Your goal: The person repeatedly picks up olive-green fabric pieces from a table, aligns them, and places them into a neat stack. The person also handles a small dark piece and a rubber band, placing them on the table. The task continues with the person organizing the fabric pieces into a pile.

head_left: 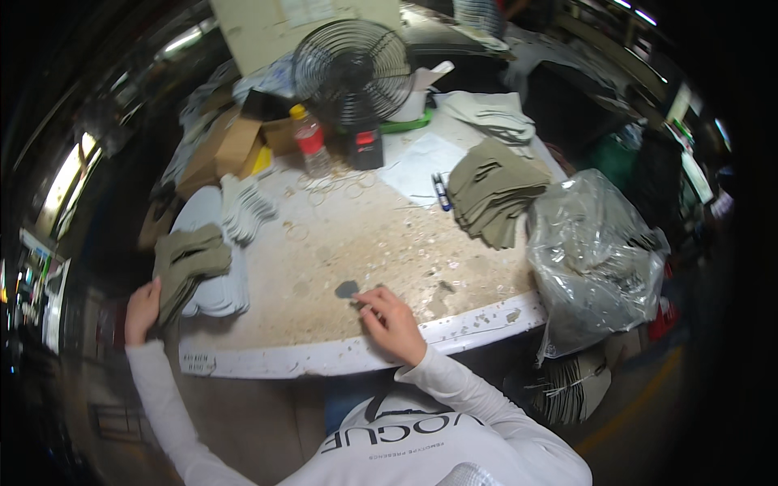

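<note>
1. Worn and stained, the white worktable (340, 243) spreads out before me, its near edge chipped.
2. My right hand (393, 322) rests near that edge, fingers curled with the tips pinched onto a small dark grey scrap (348, 288) lying flat on the tabletop — thin and limp, I judge, so it is best lifted by an edge.
3. My left hand (143, 311) is at the table's left end, fingers folded around the near end of an olive fabric stack (188, 264) that sits on pale flat cutouts (215, 283). That stack looks soft and floppy — it wants support from underneath.
4. Farther out lie rubber bands (297, 232), a plastic bottle (310, 142) and a black fan (353, 71).
5. To the right sit another olive pile (496, 191) and a clear plastic bag (596, 255).
</note>
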The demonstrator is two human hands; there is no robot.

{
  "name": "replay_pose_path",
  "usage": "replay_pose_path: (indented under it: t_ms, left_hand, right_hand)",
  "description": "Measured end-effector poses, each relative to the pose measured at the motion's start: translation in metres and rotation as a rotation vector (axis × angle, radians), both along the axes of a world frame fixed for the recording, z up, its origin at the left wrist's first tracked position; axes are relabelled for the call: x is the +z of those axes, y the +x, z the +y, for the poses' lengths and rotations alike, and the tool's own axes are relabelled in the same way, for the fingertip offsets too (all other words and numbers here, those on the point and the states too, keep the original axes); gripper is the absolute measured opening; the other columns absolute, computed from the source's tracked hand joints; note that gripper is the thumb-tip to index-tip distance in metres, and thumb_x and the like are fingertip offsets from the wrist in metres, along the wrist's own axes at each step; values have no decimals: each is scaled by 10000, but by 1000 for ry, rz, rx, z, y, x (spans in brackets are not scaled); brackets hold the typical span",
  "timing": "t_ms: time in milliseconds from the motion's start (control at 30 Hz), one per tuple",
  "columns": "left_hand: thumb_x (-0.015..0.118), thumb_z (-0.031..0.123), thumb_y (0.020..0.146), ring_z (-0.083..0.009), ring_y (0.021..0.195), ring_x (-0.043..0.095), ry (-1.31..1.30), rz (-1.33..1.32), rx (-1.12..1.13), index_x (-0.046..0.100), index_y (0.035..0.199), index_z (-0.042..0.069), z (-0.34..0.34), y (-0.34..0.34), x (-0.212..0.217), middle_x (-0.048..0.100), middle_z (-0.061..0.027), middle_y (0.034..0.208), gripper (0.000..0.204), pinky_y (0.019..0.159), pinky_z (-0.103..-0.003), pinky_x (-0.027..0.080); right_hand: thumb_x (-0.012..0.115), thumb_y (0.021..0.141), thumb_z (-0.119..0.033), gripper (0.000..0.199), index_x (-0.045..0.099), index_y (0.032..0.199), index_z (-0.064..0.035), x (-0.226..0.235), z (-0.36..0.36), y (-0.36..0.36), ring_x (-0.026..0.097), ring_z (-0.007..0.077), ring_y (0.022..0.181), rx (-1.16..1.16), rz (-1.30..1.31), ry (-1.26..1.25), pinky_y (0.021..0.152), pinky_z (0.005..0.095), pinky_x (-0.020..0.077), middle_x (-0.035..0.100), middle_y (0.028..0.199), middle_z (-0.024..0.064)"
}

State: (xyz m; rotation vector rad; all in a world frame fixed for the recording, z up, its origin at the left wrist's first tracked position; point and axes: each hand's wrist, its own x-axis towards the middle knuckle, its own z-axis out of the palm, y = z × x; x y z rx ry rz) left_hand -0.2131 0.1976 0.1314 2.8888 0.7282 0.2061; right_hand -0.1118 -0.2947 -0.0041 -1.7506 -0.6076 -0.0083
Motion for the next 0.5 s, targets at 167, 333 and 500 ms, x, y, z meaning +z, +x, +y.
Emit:
replay_pose_path:
  t_ms: [167,333,500]
  left_hand:
    - [572,450,968,-166,853,642,-593,-60,77,690,1011,-85,24,10,2,711,-124,928,549,761,-314,487]
    - [703,373,895,-149,792,651,-901,-33,138,709,982,-67,39,16,6,711,-87,920,448,712,-291,490]
    - [701,331,868,-184,887,677,-897,-80,108,677,1108,-28,35,23,3,708,-97,1020,433,774,-321,523]
  right_hand:
    - [578,881,-73,272,653,1142,-48,-4,2,-2,626,313,897,-3,-64,-16,788,366,509,606,1016,124]
    - [570,887,-80,301,654,1176,-62,-12,4,-2,627,280,912,-5,-63,-30,800,345,504,609,1038,105]
    - [569,890,-105,253,653,1117,-32,-16,6,-1,615,311,923,-31,-93,-17,801,382,504,596,1011,123]
